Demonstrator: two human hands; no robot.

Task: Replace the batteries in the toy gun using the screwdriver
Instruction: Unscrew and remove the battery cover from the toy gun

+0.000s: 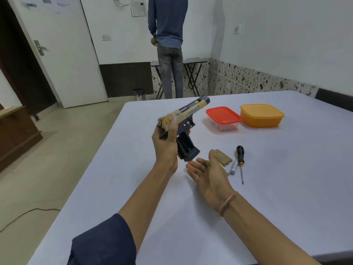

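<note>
My left hand point(165, 144) grips the tan and black toy gun point(188, 115) by its rear, holding it above the table with the barrel pointing away. The grip's battery compartment point(185, 143) is uncovered and looks dark inside. My right hand point(207, 174) is flat and palm up just below the grip, holding nothing. The tan compartment cover point(222, 157) lies on the table behind my right hand. Two white batteries point(233, 167) lie beside it. The screwdriver point(240, 159), black and yellow handled, lies to their right with its tip toward me.
A clear box with a red lid point(223, 115) and an orange tub point(261, 114) stand further back on the white table point(286, 188). A person point(168, 44) stands at a folding table by the far wall. The table's left edge drops to the floor.
</note>
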